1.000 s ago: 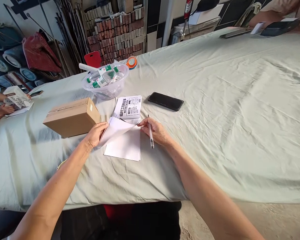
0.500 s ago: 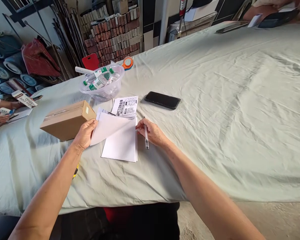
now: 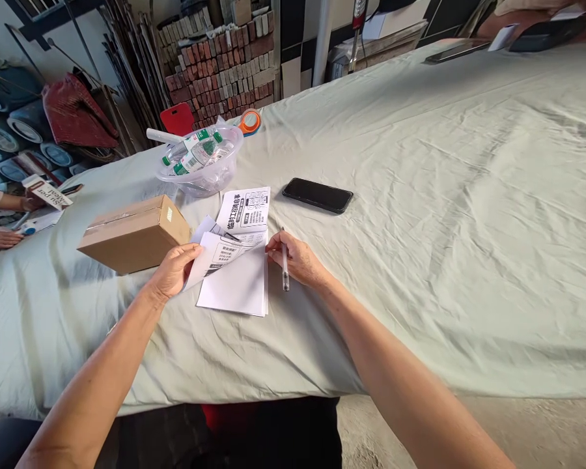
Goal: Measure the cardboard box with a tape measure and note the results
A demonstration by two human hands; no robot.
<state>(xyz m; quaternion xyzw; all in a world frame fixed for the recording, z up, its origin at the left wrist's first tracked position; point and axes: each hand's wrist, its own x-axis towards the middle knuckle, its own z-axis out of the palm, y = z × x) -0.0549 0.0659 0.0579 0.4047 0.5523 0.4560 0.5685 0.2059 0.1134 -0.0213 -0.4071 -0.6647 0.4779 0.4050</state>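
Note:
A small stack of white paper sheets [image 3: 237, 286] lies on the pale green cloth before me. My left hand [image 3: 173, 270] pinches the left edge of the top sheet [image 3: 215, 255] and holds it lifted and curled over, its printed side showing. My right hand [image 3: 295, 257] rests at the stack's right edge, fingers closed round a pen [image 3: 284, 268] that points toward me. A printed leaflet [image 3: 247, 210] lies just beyond the stack.
A cardboard box [image 3: 134, 233] stands left of my left hand. Behind it is a clear plastic bowl [image 3: 200, 179] with bottles, then a tape roll [image 3: 250, 121]. A black phone [image 3: 317, 195] lies beyond my right hand. Another person's hands [image 3: 2, 238] work at far left.
My left hand has turned the top sheet further over to the left, so its printed face now shows. My right hand with the pen has stayed at the stack's right edge.

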